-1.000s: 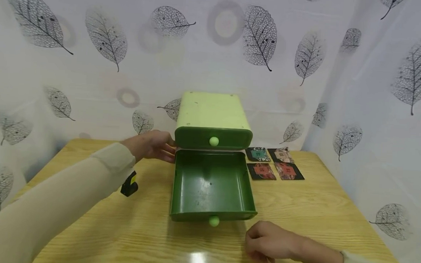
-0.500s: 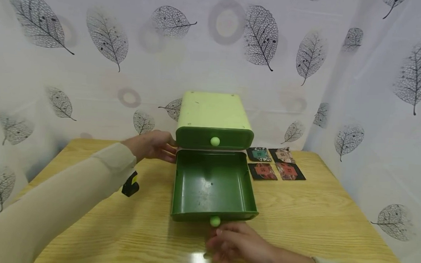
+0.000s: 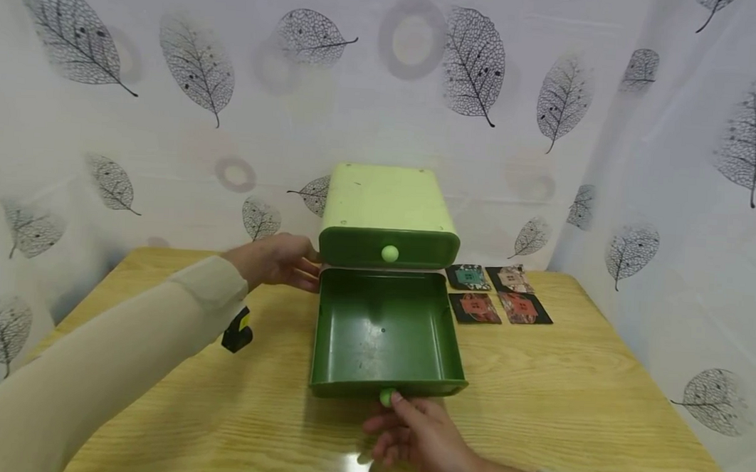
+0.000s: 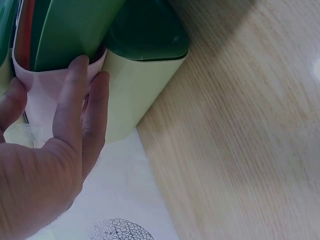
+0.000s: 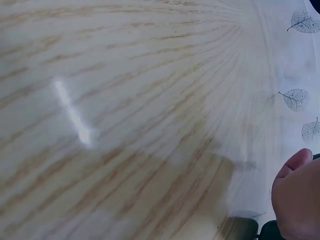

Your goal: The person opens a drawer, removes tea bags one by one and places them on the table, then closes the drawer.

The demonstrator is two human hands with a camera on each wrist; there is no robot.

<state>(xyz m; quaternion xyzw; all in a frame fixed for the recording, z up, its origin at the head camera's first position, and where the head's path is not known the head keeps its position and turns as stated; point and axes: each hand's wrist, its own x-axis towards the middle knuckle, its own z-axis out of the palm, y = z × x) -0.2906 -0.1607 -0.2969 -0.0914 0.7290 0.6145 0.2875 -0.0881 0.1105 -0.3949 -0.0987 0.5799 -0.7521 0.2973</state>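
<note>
Drawer (image 3: 360, 335) juts from the cabinet (image 3: 386, 197) on the bench (image 3: 575, 389). Right hand (image 3: 434, 438) has its thumb against the knob (image 3: 385, 399), fingers loosely bent; whether it pinches, I cannot tell. Left hand (image 3: 280, 259), fingers nearly straight, touches partly hidden pink casing (image 4: 42, 90). Markings on the cards (image 3: 522, 309) are unreadable.

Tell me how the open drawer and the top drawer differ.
The open drawer is pulled out, its inside showing; the top drawer is shut. The right hand touches the open drawer's knob, while no hand touches the top drawer's knob. The open drawer's casing is pinkish; the top drawer's casing is pale yellow-green. Both drawers are green with round green knobs.
</note>
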